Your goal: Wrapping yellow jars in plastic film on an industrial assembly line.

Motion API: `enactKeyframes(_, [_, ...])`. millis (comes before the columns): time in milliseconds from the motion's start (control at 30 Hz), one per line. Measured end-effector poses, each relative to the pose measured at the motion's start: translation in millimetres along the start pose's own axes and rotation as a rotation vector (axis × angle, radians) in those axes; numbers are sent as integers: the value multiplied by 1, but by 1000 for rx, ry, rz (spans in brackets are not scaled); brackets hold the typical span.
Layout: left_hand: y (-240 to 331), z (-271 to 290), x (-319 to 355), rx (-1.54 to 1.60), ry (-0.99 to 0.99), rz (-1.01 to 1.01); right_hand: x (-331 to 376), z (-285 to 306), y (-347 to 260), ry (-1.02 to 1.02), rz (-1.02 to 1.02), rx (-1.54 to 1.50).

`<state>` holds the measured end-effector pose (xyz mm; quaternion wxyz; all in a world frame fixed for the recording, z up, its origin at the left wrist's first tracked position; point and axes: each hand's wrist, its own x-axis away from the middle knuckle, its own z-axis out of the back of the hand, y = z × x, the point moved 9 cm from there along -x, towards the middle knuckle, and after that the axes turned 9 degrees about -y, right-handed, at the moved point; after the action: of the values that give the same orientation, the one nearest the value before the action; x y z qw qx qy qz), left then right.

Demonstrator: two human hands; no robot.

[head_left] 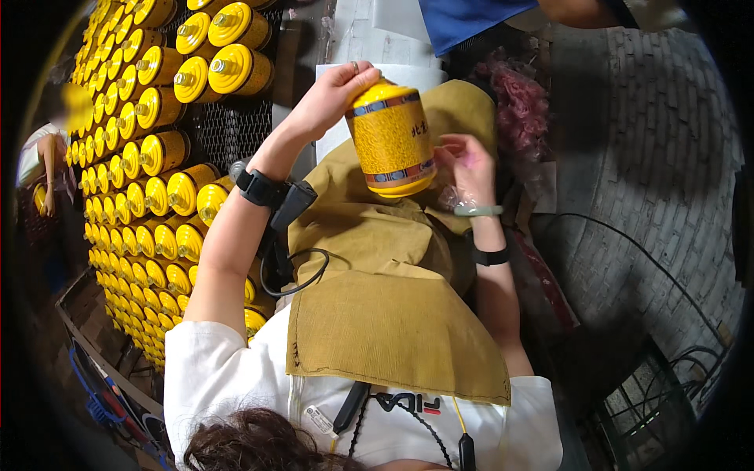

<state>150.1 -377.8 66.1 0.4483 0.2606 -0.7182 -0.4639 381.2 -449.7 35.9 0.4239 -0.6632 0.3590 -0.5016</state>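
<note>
My left hand (343, 94) is closed round the narrow top of a yellow cylindrical bottle (389, 145), with a ring on one finger. The bottle tilts slightly above my lap and has dark patterned bands near its top and bottom, with dark lettering on its side. Close by its right side is my right hand (470, 166), its fingers loosely bent and apart; whether they touch the bottle I cannot tell. A crinkled bit of clear plastic (450, 198) shows at the heel of that hand.
Many similar yellow bottles with metal threaded necks (157, 153) stand in rows on the left. A brown apron (393, 334) covers my lap. Pink crumpled plastic (520, 106) lies to the right, and a black cable (628, 239) crosses the brick-patterned floor. Another person's arm (580, 11) shows at the top.
</note>
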Motion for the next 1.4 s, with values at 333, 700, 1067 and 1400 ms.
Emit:
enactKeyframes(333, [14,-24,11,-320,-37,-40,14,-62,-131,-76,474,691])
enactKeyframes(700, [3,-26,15,-427,43,-21,26,-63,-122,-60,510,741])
enactKeyframes(1067, [13,-34,25,-466,97,-36,19,-64,-131,-82,521,794])
enactKeyframes(1400, [-2,-9,25,-483,310,79,21,-60,-105,-236,231,417])
